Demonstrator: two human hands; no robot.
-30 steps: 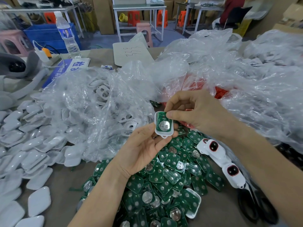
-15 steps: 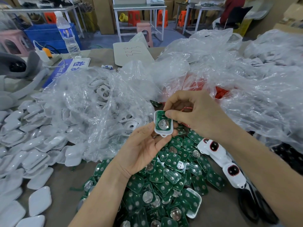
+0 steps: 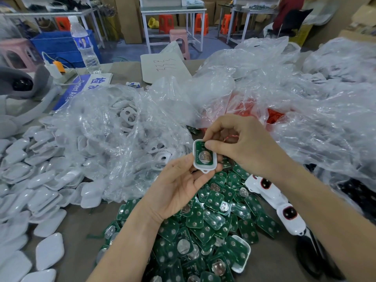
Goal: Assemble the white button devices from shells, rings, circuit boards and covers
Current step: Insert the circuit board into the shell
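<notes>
My left hand (image 3: pixel 175 190) holds a white shell (image 3: pixel 204 155) by its lower edge, above the heap of green circuit boards (image 3: pixel 205 231). A green circuit board (image 3: pixel 204 158) with a round metal battery clip sits inside the shell. My right hand (image 3: pixel 242 147) pinches the shell's upper right corner, thumb on the board, and a thin red ring shows under its curled fingers. White covers (image 3: pixel 30 180) lie heaped at the left. Two assembled white devices (image 3: pixel 270 200) with dark red-rimmed buttons lie at the right of the boards.
A clear plastic bag (image 3: pixel 114 139) of white shells lies behind my hands. A bag of red rings (image 3: pixel 272 117) and more crumpled bags (image 3: pixel 325 119) fill the right. Black scissors (image 3: pixel 317 255) lie at the lower right. A water bottle (image 3: pixel 85 43) stands at the back left.
Both hands have stayed nearly in place with the shell. My right thumb has shifted slightly over the board's upper right corner.
</notes>
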